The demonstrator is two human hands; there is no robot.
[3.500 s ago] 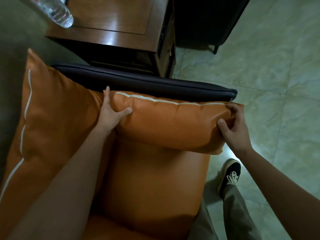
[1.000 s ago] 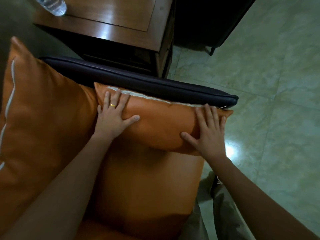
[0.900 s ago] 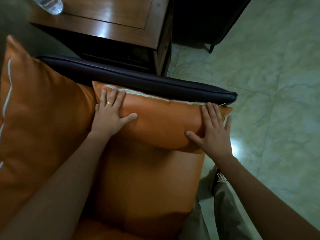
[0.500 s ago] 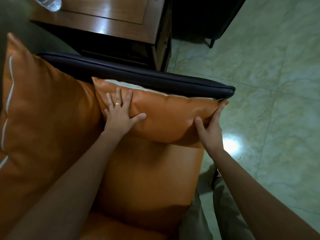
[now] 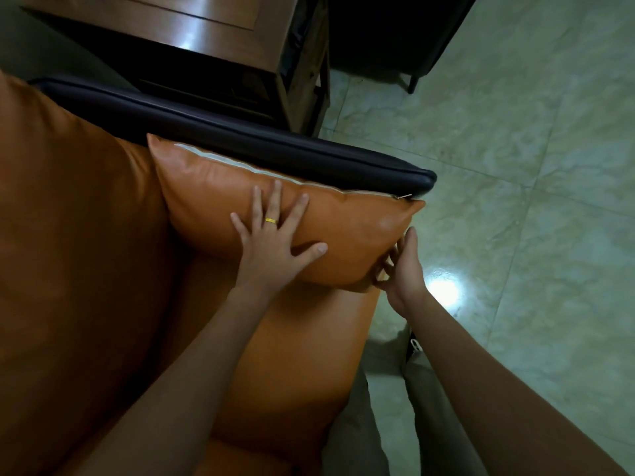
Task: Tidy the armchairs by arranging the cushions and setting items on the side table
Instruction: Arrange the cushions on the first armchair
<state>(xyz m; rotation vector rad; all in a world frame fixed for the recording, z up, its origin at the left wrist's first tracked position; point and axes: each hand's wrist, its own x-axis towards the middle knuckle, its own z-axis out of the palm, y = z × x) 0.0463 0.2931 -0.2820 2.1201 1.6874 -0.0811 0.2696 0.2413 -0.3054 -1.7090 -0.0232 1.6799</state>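
Seating the small orange cushion on the armchair seat against the dark armrest: left hand presses its face, fingers spread; right hand meets its front end, fingers partly hidden, grip unclear; next move probably squares the corners, then lets go.

Glossy pale-green marbled floor tiles with thin grout lines fill the right side. A bright patch of reflected light sits on them near the middle. At the far end a dark piece of furniture stands on a slim leg, just right of a brown wooden side table whose tabletop shines.
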